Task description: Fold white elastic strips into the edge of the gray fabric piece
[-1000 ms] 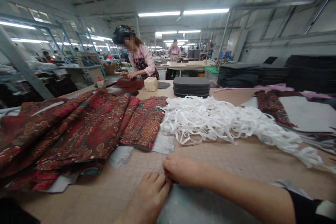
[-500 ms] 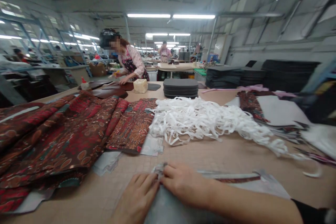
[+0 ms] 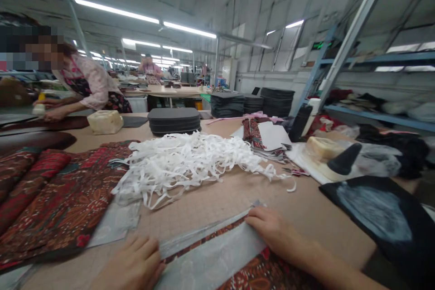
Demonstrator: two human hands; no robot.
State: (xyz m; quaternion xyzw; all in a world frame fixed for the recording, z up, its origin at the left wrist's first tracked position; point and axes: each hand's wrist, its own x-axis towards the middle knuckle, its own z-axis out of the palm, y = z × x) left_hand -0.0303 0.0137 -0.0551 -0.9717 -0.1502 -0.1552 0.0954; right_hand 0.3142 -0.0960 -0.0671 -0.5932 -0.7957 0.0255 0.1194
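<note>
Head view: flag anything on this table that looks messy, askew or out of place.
The white strips lie in a loose tangled heap mid-table, a few strands trailing right. The patterned fabric piece under the left hand and right hand sits askew to the table. Nothing looks spilled or damaged.

Both hands, left hand (image 3: pixel 131 266) and right hand (image 3: pixel 273 232), flat on a grey-backed fabric piece (image 3: pixel 217 258) (white strips (image 3: pixel 183 163) beyond).

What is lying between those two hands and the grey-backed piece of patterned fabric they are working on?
Nothing visible. The left hand and the right hand both rest directly on the grey-backed fabric piece. The pile of white strips lies farther back on the table, apart from both hands.
</note>
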